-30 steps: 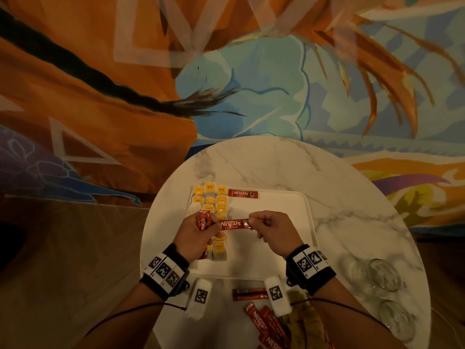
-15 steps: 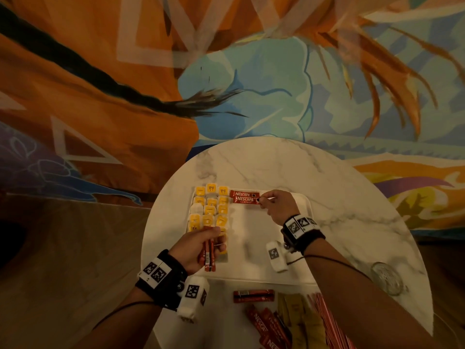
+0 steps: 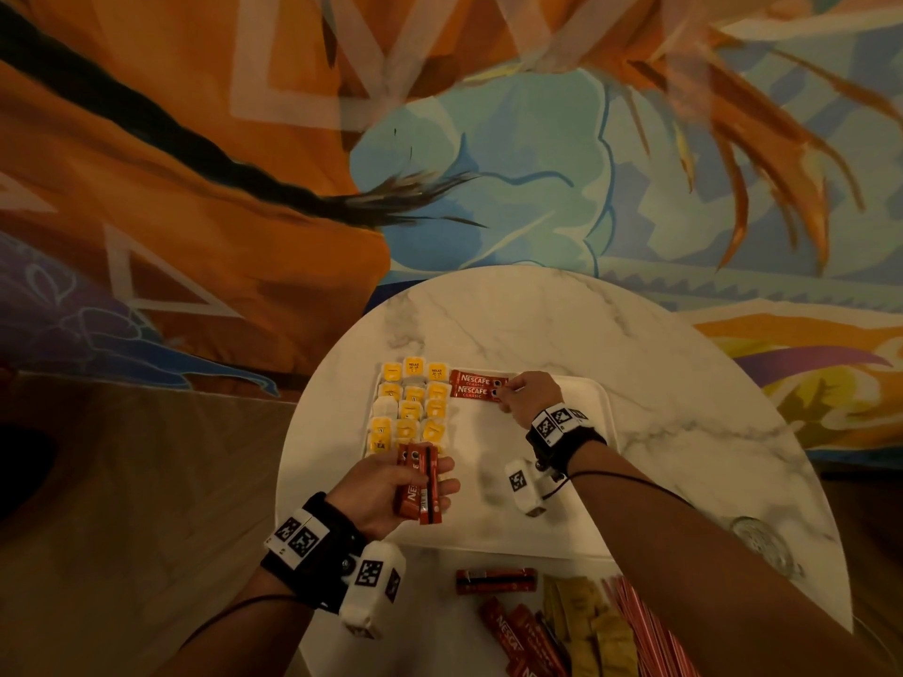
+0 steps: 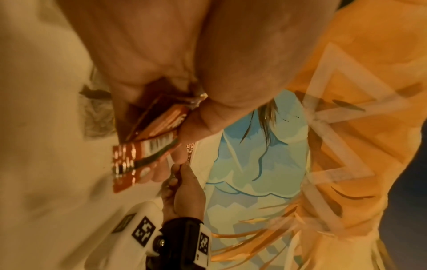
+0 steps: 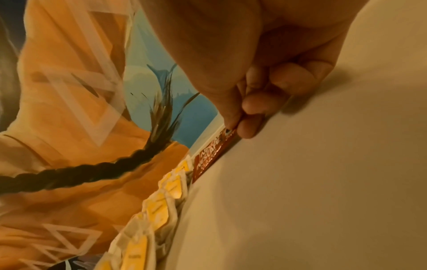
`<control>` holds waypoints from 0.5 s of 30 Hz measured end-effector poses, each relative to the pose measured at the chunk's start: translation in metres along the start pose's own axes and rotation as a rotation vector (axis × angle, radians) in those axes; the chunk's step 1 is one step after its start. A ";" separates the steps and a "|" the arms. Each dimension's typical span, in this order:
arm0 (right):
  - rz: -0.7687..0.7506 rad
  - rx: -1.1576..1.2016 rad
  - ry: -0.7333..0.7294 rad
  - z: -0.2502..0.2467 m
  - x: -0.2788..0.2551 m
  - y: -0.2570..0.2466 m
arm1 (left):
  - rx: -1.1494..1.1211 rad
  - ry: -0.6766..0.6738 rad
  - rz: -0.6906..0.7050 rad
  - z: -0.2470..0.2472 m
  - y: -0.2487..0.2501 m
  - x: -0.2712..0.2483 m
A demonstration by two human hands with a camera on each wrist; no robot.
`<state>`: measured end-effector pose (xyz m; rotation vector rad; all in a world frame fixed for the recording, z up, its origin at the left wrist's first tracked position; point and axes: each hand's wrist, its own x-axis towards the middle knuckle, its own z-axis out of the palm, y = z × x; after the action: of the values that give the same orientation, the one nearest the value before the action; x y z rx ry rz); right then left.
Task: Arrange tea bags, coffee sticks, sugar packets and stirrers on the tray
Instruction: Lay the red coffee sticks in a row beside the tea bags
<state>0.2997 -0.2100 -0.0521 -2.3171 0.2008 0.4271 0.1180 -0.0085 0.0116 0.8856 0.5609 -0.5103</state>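
Your left hand has its grip curled round a bundle of coffee sticks, held upright over the near left part of the tray; the left wrist view shows the thumb clamping the sticks against the fingers. Your right hand reaches to the far edge of the tray, its grip pinching the right end of the second stick; the right wrist view shows thumb and fingertips closed on that stick's end, which lies low against the tray floor.

A second ago both hands held one stick between them over the middle of the tray, and only one stick lay at the far edge. Half a second ago your right hand had already carried it there; now it lies flush below the first stick, and your left hand has drawn slightly back toward you with its bundle.

The white tray sits on the round marble surface. Its left part holds yellow tea bags in three columns, and the two sticks lie just right of the top rows, touching each other. Off the tray, on the near edge of the surface, lie loose sticks, brown sugar packets and red stirrers. A glass stands beside your right forearm.
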 end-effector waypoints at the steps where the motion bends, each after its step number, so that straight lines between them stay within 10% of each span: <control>1: 0.002 -0.017 -0.003 0.000 0.000 -0.001 | 0.011 -0.001 0.001 0.000 -0.001 0.000; 15: -0.199 -0.017 -0.134 -0.016 -0.044 -0.024 | 0.329 0.071 0.135 0.007 -0.004 -0.001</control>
<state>0.2686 -0.2035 -0.0098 -2.2879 -0.0985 0.4820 0.1170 -0.0163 0.0135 1.2497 0.4842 -0.4565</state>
